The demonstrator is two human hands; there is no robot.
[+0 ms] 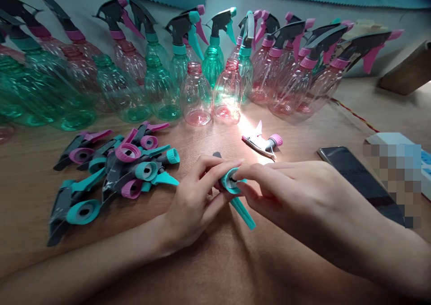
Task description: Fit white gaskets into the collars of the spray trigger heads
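Note:
My left hand (198, 197) grips a grey trigger spray head with a teal collar (226, 185), its mouth turned up toward me. The teal trigger (245, 214) points down to the right from under my fingers. At the collar's mouth, the bent index finger and thumb of my right hand (292, 197) come together in a pinch. Whatever they may hold there is hidden. Left of my hands lies a pile of loose spray heads (111, 161) with pink and teal collars. A single pink-and-grey spray head (261, 144) rests on the wooden table (188, 269) beyond my right hand.
Clear pink bottles (197, 94) and green bottles (161, 94) without heads stand across the back. Behind them are bottles fitted with spray heads (289, 36). At right lie a phone (357, 175), a white power strip (397, 139) and a twisted red-yellow wire (357, 114).

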